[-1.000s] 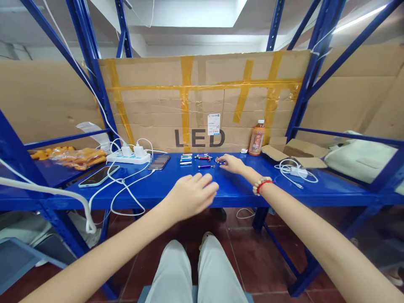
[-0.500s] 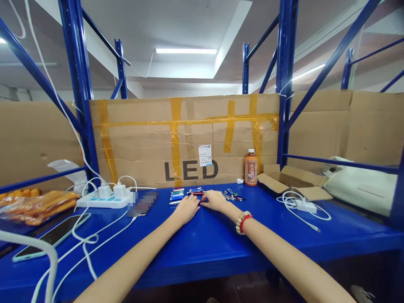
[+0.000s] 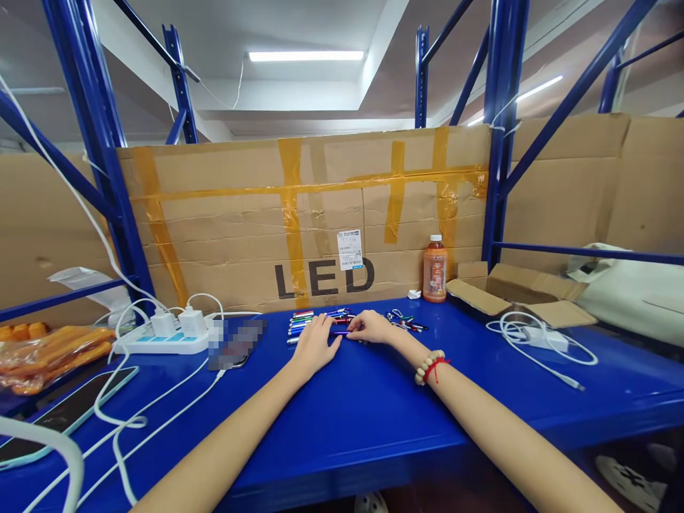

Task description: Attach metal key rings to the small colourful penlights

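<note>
The right hand (image 3: 370, 327), grip narrow, seems to hold the purple stick (image 3: 340, 333) on the desk (image 3: 363, 413), probably aligning it; left hand's (image 3: 314, 344) grip, I cannot tell; next calls for steady placing

Warehouse or workshop corner, by the look of it; blue slotted-rack uprights (image 3: 502, 142) and diagonal braces (image 3: 577, 100) frame a glossy blue bench (image 3: 331, 427); behind, a cardboard sheet (image 3: 240, 235) marked "LED", patched with yellow packing tape (image 3: 291, 214) and bearing a printed label (image 3: 350, 249); open carton (image 3: 475, 296) at right; power strip (image 3: 160, 345) with chargers (image 3: 192, 326) at left; tube light (image 3: 306, 55) on a plain white ceiling (image 3: 288, 21).
</note>
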Available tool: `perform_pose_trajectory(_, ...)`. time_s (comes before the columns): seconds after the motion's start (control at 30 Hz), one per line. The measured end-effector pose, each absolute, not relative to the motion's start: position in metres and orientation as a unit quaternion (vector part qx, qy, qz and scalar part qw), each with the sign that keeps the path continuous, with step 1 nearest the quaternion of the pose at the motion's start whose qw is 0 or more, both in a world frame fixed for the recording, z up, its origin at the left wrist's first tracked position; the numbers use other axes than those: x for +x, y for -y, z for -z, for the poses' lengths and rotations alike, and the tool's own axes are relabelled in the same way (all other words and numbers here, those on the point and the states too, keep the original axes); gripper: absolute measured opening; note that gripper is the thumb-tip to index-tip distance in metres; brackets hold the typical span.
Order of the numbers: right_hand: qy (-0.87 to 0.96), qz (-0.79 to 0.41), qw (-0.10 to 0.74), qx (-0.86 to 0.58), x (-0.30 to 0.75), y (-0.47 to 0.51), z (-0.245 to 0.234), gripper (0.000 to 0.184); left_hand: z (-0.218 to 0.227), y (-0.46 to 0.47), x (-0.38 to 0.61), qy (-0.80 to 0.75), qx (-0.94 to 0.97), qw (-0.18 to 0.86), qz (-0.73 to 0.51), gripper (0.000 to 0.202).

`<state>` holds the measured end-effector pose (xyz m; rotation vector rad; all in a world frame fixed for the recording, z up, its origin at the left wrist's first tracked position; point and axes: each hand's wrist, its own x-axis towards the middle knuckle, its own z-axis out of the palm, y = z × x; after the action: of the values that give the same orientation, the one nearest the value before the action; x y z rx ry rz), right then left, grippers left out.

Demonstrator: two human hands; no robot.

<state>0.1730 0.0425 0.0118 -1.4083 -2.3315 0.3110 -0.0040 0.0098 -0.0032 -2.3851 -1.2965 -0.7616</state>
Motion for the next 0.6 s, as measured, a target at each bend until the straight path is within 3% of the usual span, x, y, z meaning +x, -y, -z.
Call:
perform_pose_trajectory(0.3, 0.819, -0.013, 0.179, -0.546, 0.182, -0.021, -0.028, 0.027, 0.007, -0.012, -0.007, 0.408, -0.868, 0.137, 0.247, 0.031)
perform_pose_trajectory(0.6, 0.817, -0.13, 0.191, -0.528, 0.178, -0.025, -0.018, 0.025, 0.005, -0.01, -0.008, 0.423, -0.875, 0.052, 0.228, 0.017)
